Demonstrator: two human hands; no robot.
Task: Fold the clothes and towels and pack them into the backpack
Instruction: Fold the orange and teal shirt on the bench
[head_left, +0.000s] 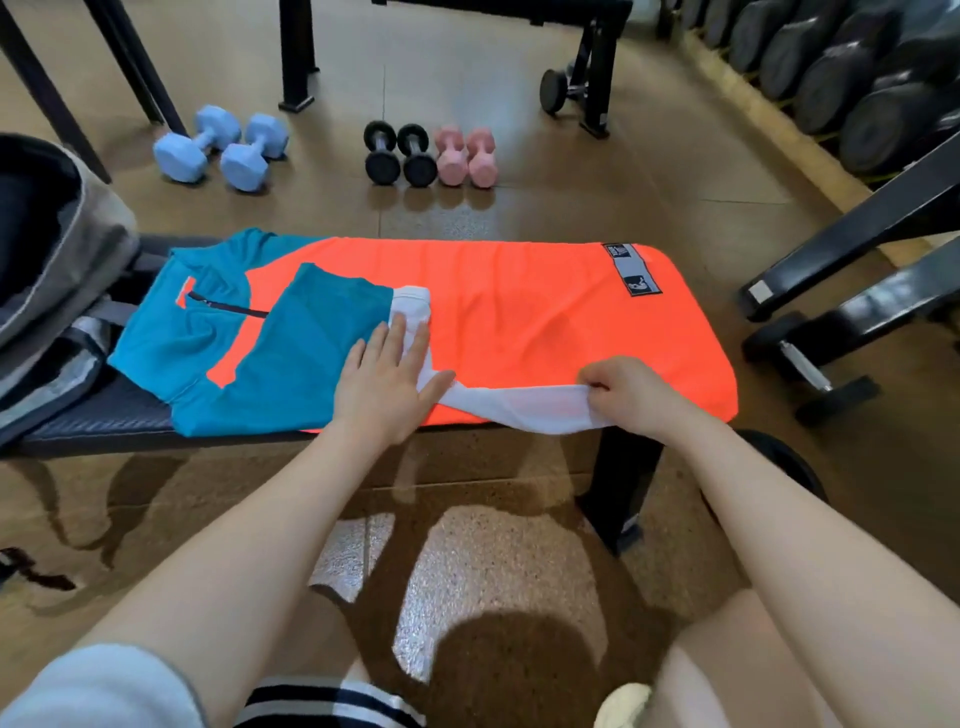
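An orange towel (519, 312) lies spread over a dark gym bench (93, 421). A teal and orange garment (218, 343) rests on the towel's left part. A white sock (524, 410) lies bent across the towel's near edge. My left hand (387, 384) presses flat on the sock's left part, fingers straight. My right hand (623, 389) pinches the sock's right end at the bench's front edge. A grey backpack (57, 270) stands open at the bench's left end.
On the floor behind the bench sit blue dumbbells (218, 150), black dumbbells (400, 153) and pink dumbbells (467, 156). A rack of dark dumbbells (841, 67) runs along the right. Black bench frames (857, 270) stand close at the right.
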